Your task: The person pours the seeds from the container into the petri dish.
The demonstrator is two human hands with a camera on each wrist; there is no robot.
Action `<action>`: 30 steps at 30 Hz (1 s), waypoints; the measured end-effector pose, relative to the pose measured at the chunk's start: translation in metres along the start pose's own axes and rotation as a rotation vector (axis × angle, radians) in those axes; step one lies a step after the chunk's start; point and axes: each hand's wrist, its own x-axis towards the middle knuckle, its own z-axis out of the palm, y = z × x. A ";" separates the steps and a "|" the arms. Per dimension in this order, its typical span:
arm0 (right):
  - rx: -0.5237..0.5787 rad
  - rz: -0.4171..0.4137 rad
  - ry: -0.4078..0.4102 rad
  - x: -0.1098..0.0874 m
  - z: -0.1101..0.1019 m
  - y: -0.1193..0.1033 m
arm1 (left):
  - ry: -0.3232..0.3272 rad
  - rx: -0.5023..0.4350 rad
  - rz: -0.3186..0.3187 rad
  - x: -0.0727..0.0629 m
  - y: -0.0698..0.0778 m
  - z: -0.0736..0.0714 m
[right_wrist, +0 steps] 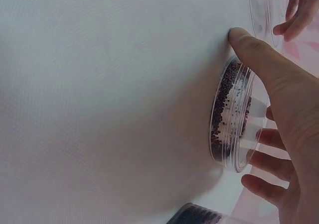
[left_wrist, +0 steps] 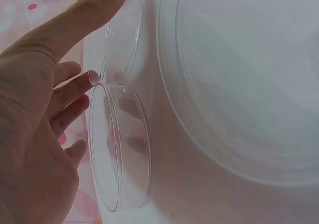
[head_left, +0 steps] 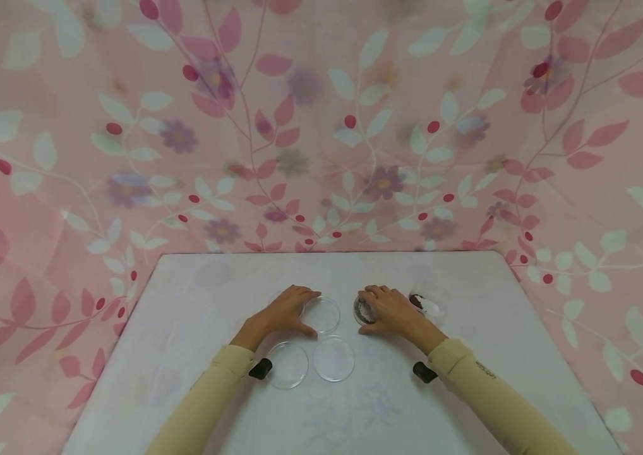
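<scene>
In the head view my left hand [head_left: 283, 314] spans a clear petri dish [head_left: 323, 315], thumb at its near rim and fingers at the far rim. The left wrist view shows the thumb and a fingertip against this dish [left_wrist: 122, 35]; a second dish [left_wrist: 122, 149] stands beside it, partly under the hand. Farther right, my right hand [head_left: 394, 314] holds a lidded petri dish [head_left: 363, 310] by its sides. Small dark grains lie inside that dish [right_wrist: 230, 114], seen in the right wrist view. Both dishes appear to rest on the white surface.
Two more clear petri dishes, one on the left [head_left: 287, 365] and one on the right [head_left: 334, 358], lie nearer me. To the right of my right hand is a clear container [head_left: 427, 304] with dark contents. A pink floral cloth [head_left: 321, 126] rises behind the white table [head_left: 196, 284].
</scene>
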 end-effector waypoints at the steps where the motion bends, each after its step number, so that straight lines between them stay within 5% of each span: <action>1: -0.006 -0.003 0.002 0.000 0.000 0.000 | 0.004 0.004 0.000 0.000 0.000 0.001; 10: 0.020 0.002 0.068 -0.006 -0.009 0.003 | 0.011 0.020 -0.043 0.001 -0.004 0.008; 17: 0.099 -0.013 0.194 -0.012 -0.026 0.014 | 0.009 0.005 -0.058 0.000 -0.005 0.011; 30: 0.316 0.160 0.432 -0.056 -0.049 0.064 | 0.010 -0.042 -0.133 0.000 0.001 0.008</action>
